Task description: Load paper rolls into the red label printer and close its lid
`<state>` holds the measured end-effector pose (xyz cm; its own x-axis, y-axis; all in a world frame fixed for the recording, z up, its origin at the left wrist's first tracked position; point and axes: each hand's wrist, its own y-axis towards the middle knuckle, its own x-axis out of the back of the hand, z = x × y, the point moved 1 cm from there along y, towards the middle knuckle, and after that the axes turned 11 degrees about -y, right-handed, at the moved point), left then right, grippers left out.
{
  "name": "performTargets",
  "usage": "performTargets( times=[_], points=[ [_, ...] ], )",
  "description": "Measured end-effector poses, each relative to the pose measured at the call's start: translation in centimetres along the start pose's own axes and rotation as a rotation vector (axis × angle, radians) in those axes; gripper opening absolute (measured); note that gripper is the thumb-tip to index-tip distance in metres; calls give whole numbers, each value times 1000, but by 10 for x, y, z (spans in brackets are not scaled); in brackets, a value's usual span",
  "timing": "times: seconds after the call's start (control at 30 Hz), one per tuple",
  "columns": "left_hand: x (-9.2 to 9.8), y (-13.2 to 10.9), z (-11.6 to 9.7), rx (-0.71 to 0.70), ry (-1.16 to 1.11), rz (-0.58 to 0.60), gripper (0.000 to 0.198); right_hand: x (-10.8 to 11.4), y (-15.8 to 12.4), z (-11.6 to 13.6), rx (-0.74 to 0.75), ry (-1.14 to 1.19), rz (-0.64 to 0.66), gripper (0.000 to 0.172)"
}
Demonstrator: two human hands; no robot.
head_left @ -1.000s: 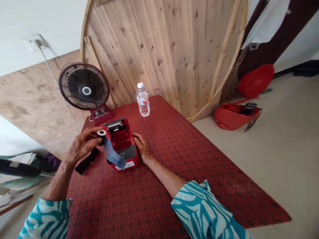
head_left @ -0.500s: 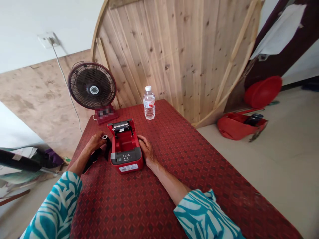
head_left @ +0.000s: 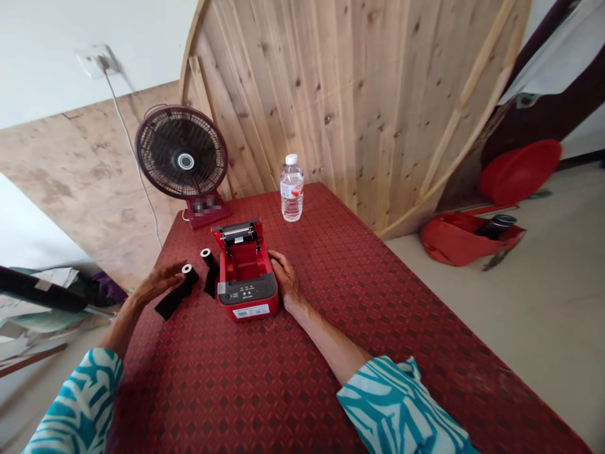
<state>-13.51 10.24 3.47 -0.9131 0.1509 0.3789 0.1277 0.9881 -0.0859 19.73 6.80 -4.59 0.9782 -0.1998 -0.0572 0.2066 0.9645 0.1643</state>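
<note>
A red label printer (head_left: pixel 248 310) with a dark grey front panel stands on the table, its lid (head_left: pixel 239 233) tipped up and its red bay bare. My right hand (head_left: pixel 287 279) lies along the printer's right side, fingers stretched out and touching it. To the left of the printer stand two black rolls with white cores. The nearer roll (head_left: pixel 182 293) has a strip trailing toward me; the farther roll (head_left: pixel 211 271) is close to the printer. My left hand (head_left: pixel 158 282) is beside the nearer roll, fingers extended and apart, fingertips near its top. Whether they touch it, I cannot tell.
A clear water bottle (head_left: pixel 292 189) with a white cap stands behind the printer. At the back left is a dark red fan (head_left: pixel 182 151). A round wooden panel (head_left: pixel 350 101) leans behind the patterned red table (head_left: pixel 359 315). A red bag (head_left: pixel 447 239) lies on the floor at right.
My left hand has come away from the farther roll and moved left and toward me, to the nearer roll. My right hand stays at the printer. The view has shifted slightly.
</note>
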Motion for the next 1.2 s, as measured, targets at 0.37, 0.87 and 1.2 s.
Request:
performTargets(
  times=[0.37, 0.87, 1.2],
  points=[
    [-20, -26, -14, -12, -233, -87, 57, -1, 0, 1, -5, -3, -1, 37],
    [-111, -44, -123, -147, 14, 197, 51, -2, 3, -1, 30, -6, 19, 35],
    [-117, -45, -115, -86, -136, 272, 48, -4, 6, -5, 50, -17, 7, 36]
  ],
)
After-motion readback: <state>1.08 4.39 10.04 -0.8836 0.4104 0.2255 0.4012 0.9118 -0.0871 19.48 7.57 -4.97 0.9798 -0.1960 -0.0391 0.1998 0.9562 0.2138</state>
